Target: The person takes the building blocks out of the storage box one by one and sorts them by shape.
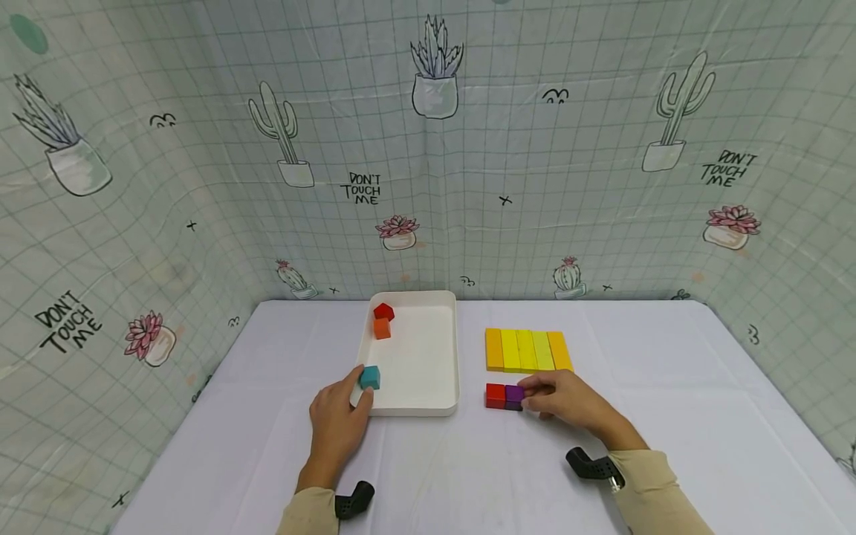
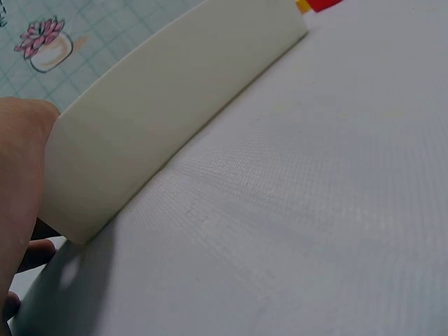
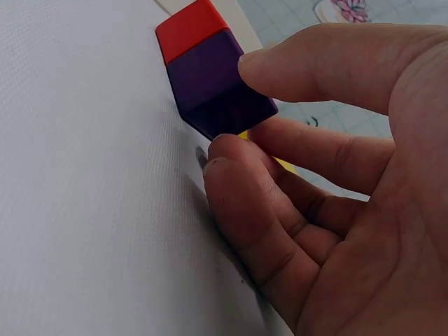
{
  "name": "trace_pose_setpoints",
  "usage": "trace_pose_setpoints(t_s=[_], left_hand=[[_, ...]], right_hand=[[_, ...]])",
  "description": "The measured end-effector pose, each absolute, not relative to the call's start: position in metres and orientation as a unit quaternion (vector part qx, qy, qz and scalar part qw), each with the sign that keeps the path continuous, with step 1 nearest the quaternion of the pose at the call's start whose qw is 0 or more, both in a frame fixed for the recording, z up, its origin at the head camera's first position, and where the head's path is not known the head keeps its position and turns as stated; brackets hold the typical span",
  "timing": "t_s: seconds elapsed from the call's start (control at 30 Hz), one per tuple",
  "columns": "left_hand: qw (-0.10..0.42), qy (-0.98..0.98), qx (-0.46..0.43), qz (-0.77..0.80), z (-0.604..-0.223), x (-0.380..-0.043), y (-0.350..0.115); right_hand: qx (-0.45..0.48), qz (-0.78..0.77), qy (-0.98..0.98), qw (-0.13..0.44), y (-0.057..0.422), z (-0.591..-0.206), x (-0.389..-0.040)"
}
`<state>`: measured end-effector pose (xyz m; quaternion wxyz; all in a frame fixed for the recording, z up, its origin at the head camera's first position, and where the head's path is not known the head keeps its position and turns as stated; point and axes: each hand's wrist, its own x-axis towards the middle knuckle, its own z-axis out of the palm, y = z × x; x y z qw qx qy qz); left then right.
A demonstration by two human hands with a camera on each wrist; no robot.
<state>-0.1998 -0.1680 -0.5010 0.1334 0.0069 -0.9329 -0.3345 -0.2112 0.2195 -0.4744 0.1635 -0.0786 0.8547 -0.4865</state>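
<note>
White cloth covers the bench (image 1: pixel 428 475), with beige sleeves (image 1: pixel 658 475) reaching in over its near edge. Right of the middle, the right hand (image 1: pixel 565 399) pinches a glossy deep-purple cube (image 1: pixel 514 396), its end face nearly black in shadow. Flush against that cube's left side sits a bright red cube (image 1: pixel 495 396). Toward the left edge, the left hand (image 1: pixel 337 420) holds a matt teal cube (image 1: pixel 371 377) between fingers and thumb at the near left corner of a shallow white tray (image 1: pixel 421 411); the wrist view hides this contact. Beyond the purple cube, five flat blocks (image 1: pixel 528 351) in yellows and orange lie side by side. Near the bench's far edge, an orange cube (image 1: pixel 382 328) and a red block (image 1: pixel 384 312) rest in the tray's far left corner. Behind hangs a checked cactus-print cloth (image 1: pixel 495 148).
</note>
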Motion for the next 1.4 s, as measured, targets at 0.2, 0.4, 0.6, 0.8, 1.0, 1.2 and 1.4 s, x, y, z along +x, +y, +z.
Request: trace_pose_setpoints(t_s=[0.2, 0.4, 0.6, 0.8, 1.0, 1.2, 1.4], left_hand=[[0.133, -0.932, 0.006, -0.337, -0.501, -0.200, -0.167], [0.130, -0.932, 0.008, -0.338, -0.501, -0.199, -0.168], [0.132, -0.932, 0.010, -0.336, -0.500, -0.198, -0.171], [0.132, -0.931, 0.005, -0.340, -0.499, -0.197, -0.170], [0.135, -0.931, 0.003, -0.339, -0.499, -0.198, -0.168], [0.138, -0.932, 0.001, -0.336, -0.499, -0.199, -0.166], [0.134, -0.933, 0.009, -0.333, -0.498, -0.197, -0.166]], right_hand=[[-0.077, -0.494, 0.854, 0.146, 0.224, -0.473, -0.213], [-0.063, -0.515, 0.851, 0.085, 0.218, -0.468, -0.218], [-0.081, -0.536, 0.837, 0.082, 0.207, -0.463, -0.225], [-0.091, -0.586, 0.798, 0.104, 0.186, -0.451, -0.239], [-0.114, -0.622, 0.759, 0.155, 0.159, -0.443, -0.256], [-0.129, -0.607, 0.763, 0.183, 0.137, -0.434, -0.272], [-0.140, -0.607, 0.759, 0.190, 0.113, -0.427, -0.282]])
